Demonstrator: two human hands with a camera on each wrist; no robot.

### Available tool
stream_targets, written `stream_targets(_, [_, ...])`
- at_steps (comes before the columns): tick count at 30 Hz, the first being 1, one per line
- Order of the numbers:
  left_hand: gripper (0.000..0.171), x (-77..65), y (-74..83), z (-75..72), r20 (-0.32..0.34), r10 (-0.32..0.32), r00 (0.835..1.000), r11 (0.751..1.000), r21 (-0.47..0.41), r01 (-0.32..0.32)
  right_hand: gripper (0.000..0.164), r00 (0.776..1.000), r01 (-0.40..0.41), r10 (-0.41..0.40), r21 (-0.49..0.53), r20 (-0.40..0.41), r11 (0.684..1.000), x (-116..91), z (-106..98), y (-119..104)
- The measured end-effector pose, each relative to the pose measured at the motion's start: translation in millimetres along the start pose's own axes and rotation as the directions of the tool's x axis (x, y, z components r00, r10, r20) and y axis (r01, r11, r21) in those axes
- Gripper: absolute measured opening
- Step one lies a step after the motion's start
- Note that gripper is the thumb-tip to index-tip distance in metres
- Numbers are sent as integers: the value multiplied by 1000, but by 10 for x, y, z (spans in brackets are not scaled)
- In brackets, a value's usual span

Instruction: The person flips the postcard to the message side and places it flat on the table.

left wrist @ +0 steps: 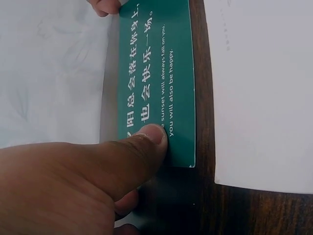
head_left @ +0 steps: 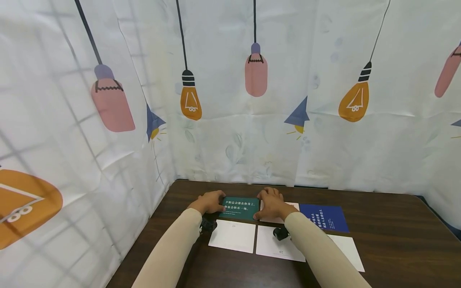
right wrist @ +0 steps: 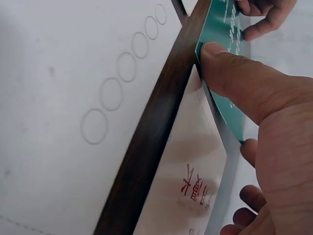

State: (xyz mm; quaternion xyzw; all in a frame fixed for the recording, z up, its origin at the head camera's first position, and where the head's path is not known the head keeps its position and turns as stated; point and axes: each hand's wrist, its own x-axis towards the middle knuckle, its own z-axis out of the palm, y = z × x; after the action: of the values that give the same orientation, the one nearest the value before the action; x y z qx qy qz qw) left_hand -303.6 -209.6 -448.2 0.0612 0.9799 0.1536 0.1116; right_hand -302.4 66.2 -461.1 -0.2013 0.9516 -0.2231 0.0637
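Note:
A green postcard (head_left: 239, 209) with white lettering lies in the back row, between both hands. My left hand (head_left: 209, 202) holds its left end; in the left wrist view the thumb (left wrist: 154, 134) rests on the printed face. At the right end, my right hand (head_left: 272, 204) grips the same card, thumb (right wrist: 213, 51) by the near corner and a fingertip at the far corner. Partly hidden under the right hand is a pale card with red lettering (right wrist: 195, 132). Beside that, a dark blue card (head_left: 333, 218) is partly covered by the right sleeve.
Along the front row lie a white card (head_left: 232, 236), a second white card with printed circles (right wrist: 58, 98), and a third white card (head_left: 347, 250) beyond the right forearm. They rest on a dark wooden table (head_left: 403, 228). A lamp-patterned curtain (head_left: 223, 152) stands behind the table.

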Motion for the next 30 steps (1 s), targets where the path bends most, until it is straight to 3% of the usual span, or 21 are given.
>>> stream_targets(9, [62,-17,-27,18,-30,41,999,999,-16,-41,76,997,39,-37,20,-71,999,-13,62,4])
stream_targets(13, [62,-44,-73,55,-78,79,994,995,-51,-83,79,992,65,-64,5,-112,998,-37,86,-18])
stream_targets(19, [62,-96,-96,104,-157,132,979,986,-81,-146,82,993,31,-25,53,-117,998,-94,74,-64])
stream_targets(30, [62,-196,-130,97,-235,179,955,954,-197,-227,66,986,89,-65,151,-156,985,-98,110,-46])
